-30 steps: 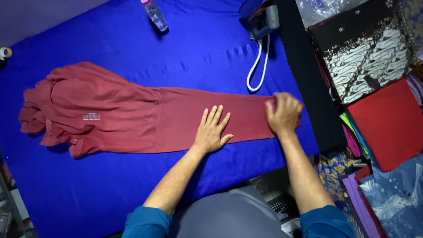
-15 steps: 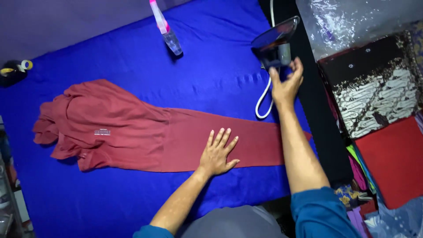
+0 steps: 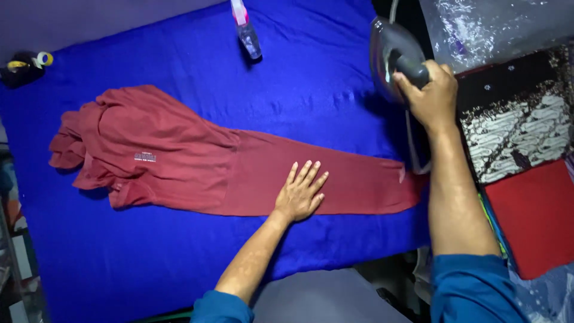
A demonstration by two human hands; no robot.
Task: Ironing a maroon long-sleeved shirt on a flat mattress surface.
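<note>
**Iron in one hand, bare palm on the cloth**

My right hand (image 3: 431,90) is gripping the dark handle of the iron (image 3: 391,57), fingers curled tight around it, thumb side toward me. The iron is tipping on its side just beyond my knuckles, at the far right edge of the blue ironing cloth (image 3: 179,263), not yet over the garment. Its white cord (image 3: 411,143) is hanging down beneath my wrist and crossing the end of the fabric.

My left hand (image 3: 301,194) is lying flat on the maroon garment (image 3: 197,161), fingers spread and pointing away from me, palm pressing the narrow stretch of it smooth. The bunched, wider part is lying well off to the left of those fingers; the narrow end is reaching right, ending just under my right forearm.

What I am judging as risky: my left fingers are sitting right in the lane the iron would be travelling along, so a sweep without lifting that hand could be burning them. The cord could be dragging across the cloth and wrinkling or snagging the end. The spray bottle (image 3: 246,30) is lying beyond my left fingertips, well apart. The stack of patterned and red fabrics (image 3: 526,179) is crowding my right elbow, so a wide swing could be knocking it.
</note>
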